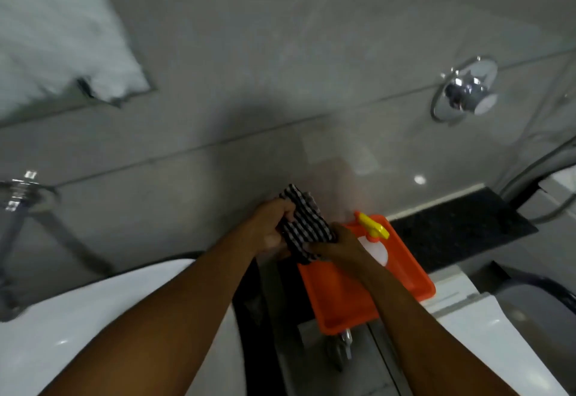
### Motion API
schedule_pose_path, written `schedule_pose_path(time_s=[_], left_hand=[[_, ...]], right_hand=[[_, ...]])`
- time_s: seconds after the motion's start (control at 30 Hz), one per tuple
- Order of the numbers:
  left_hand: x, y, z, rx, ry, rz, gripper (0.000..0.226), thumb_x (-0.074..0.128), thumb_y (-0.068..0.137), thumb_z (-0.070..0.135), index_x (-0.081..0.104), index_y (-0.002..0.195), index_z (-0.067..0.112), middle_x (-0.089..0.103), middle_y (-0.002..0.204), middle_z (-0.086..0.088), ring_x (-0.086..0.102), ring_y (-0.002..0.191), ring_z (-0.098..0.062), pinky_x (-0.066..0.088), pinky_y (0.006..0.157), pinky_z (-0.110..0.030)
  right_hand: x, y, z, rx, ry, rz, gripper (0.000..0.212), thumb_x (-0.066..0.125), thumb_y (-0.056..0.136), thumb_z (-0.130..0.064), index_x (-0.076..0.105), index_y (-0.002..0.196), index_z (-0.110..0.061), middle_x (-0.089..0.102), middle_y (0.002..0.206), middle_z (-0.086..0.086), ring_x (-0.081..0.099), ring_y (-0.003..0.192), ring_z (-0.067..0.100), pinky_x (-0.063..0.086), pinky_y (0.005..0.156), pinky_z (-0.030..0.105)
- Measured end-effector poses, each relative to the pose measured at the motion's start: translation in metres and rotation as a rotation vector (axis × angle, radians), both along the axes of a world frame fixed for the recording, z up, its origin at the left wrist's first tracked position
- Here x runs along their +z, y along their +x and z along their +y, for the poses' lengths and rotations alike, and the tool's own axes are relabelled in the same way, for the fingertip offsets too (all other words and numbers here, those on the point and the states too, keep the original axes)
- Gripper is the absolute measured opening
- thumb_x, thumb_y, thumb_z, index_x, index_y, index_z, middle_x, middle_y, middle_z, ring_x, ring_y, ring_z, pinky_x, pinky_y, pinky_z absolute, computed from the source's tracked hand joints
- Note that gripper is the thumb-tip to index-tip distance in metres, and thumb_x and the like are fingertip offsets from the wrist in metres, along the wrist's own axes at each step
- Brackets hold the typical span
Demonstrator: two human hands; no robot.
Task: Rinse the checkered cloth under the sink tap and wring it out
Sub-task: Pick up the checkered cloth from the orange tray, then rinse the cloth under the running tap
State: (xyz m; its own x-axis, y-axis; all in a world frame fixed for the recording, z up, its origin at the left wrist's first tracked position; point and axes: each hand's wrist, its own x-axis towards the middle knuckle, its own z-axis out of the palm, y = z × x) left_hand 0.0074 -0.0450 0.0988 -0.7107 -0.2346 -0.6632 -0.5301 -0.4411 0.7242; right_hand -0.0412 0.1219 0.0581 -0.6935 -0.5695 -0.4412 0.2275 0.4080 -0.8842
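Note:
The black-and-white checkered cloth (304,224) is bunched up between both hands, in the middle of the view against the grey tiled wall. My left hand (272,227) grips its left side, and my right hand (338,244) grips its lower right end. The cloth hangs just left of an orange tray (346,299). The white sink (103,311) lies below my left forearm, at the lower left. A chrome tap fitting (18,196) shows blurred at the left edge. No water stream is visible.
The orange tray holds a white spray bottle with a yellow trigger (372,227) and rests on a white appliance top (461,296). A dark granite ledge (461,227) lies behind it. A chrome wall valve (467,90) sits upper right, a mirror (59,37) upper left.

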Motion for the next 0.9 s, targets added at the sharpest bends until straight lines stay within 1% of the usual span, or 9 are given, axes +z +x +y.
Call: schedule_pose_path(time_s=[0.07, 0.13, 0.3, 0.43, 0.57, 0.67, 0.77, 0.83, 0.9], left_hand=[[0.05, 0.024, -0.025, 0.087, -0.007, 0.077, 0.027, 0.046, 0.077, -0.002, 0.067, 0.062, 0.007, 0.066, 0.1, -0.012, 0.064, 0.091, -0.029, 0.06, 0.061, -0.034], [0.093, 0.057, -0.046, 0.125, -0.041, 0.188, 0.022, 0.048, 0.081, -0.006, 0.067, 0.084, 0.006, 0.067, 0.103, -0.013, 0.064, 0.095, -0.029, 0.058, 0.068, -0.038], [0.192, 0.159, -0.109, 0.261, -0.169, 0.388, 0.016, 0.068, 0.078, -0.001, 0.066, 0.093, 0.001, 0.071, 0.092, -0.009, 0.069, 0.086, -0.024, 0.059, 0.074, -0.034], [0.233, 0.238, -0.156, 0.474, -0.359, 0.475, 0.012, 0.07, 0.077, -0.005, 0.069, 0.088, 0.0, 0.075, 0.072, -0.007, 0.072, 0.065, -0.019, 0.057, 0.054, -0.025], [0.214, 0.287, -0.199, 0.689, -0.583, 0.353, 0.011, 0.075, 0.074, -0.005, 0.067, 0.067, 0.0, 0.072, 0.062, -0.011, 0.068, 0.053, -0.023, 0.053, 0.046, -0.024], [0.181, 0.295, -0.224, 0.684, -0.716, 0.148, 0.02, 0.077, 0.077, 0.006, 0.061, 0.079, -0.006, 0.071, 0.084, -0.025, 0.07, 0.081, -0.036, 0.061, 0.071, -0.041], [0.159, 0.292, -0.225, 0.459, -1.228, -0.202, 0.032, 0.072, 0.081, 0.035, 0.065, 0.087, 0.004, 0.066, 0.094, -0.017, 0.065, 0.09, -0.034, 0.053, 0.073, -0.034], [0.154, 0.284, -0.215, 0.42, -1.462, -0.204, 0.044, 0.064, 0.08, 0.05, 0.067, 0.098, 0.01, 0.064, 0.106, -0.013, 0.063, 0.096, -0.031, 0.056, 0.082, -0.041], [0.157, 0.269, -0.208, 0.331, -1.339, -0.112, 0.051, 0.062, 0.078, 0.054, 0.07, 0.103, 0.011, 0.072, 0.105, -0.012, 0.068, 0.092, -0.028, 0.059, 0.078, -0.037]], right_hand=[[0.049, 0.01, -0.016, -0.016, -0.166, -0.092, 0.046, 0.074, 0.082, -0.008, 0.055, 0.123, 0.002, 0.066, 0.122, 0.022, 0.065, 0.108, 0.036, 0.053, 0.098, 0.051], [0.097, 0.024, -0.04, 0.049, -0.309, -0.185, 0.03, 0.066, 0.086, -0.002, 0.057, 0.115, 0.005, 0.065, 0.118, 0.025, 0.064, 0.104, 0.038, 0.047, 0.098, 0.053], [0.195, 0.068, -0.108, 0.304, -0.451, -0.15, 0.026, 0.052, 0.088, 0.009, 0.06, 0.112, 0.003, 0.06, 0.114, 0.028, 0.059, 0.097, 0.033, 0.051, 0.077, 0.037], [0.239, 0.114, -0.171, 0.398, -0.473, -0.049, 0.024, 0.066, 0.084, 0.004, 0.066, 0.106, -0.007, 0.073, 0.108, 0.017, 0.071, 0.092, 0.027, 0.061, 0.078, 0.035], [0.245, 0.155, -0.24, 0.281, -0.283, 0.168, 0.044, 0.085, 0.069, -0.015, 0.066, 0.108, -0.012, 0.074, 0.107, 0.013, 0.071, 0.098, 0.03, 0.058, 0.09, 0.05], [0.227, 0.177, -0.276, 0.171, -0.169, 0.274, 0.039, 0.089, 0.065, -0.017, 0.066, 0.095, -0.012, 0.072, 0.101, 0.011, 0.068, 0.092, 0.025, 0.06, 0.079, 0.04], [0.204, 0.185, -0.292, 0.044, -0.132, 0.364, 0.03, 0.088, 0.067, -0.016, 0.061, 0.079, -0.021, 0.072, 0.096, 0.011, 0.067, 0.084, 0.023, 0.057, 0.076, 0.034], [0.193, 0.185, -0.296, 0.022, -0.192, 0.403, 0.028, 0.086, 0.07, -0.016, 0.061, 0.08, -0.022, 0.071, 0.091, 0.009, 0.066, 0.082, 0.023, 0.058, 0.074, 0.03], [0.188, 0.184, -0.294, 0.015, -0.284, 0.629, 0.022, 0.081, 0.076, -0.02, 0.063, 0.087, -0.023, 0.066, 0.087, 0.001, 0.062, 0.084, 0.018, 0.051, 0.07, 0.012]])
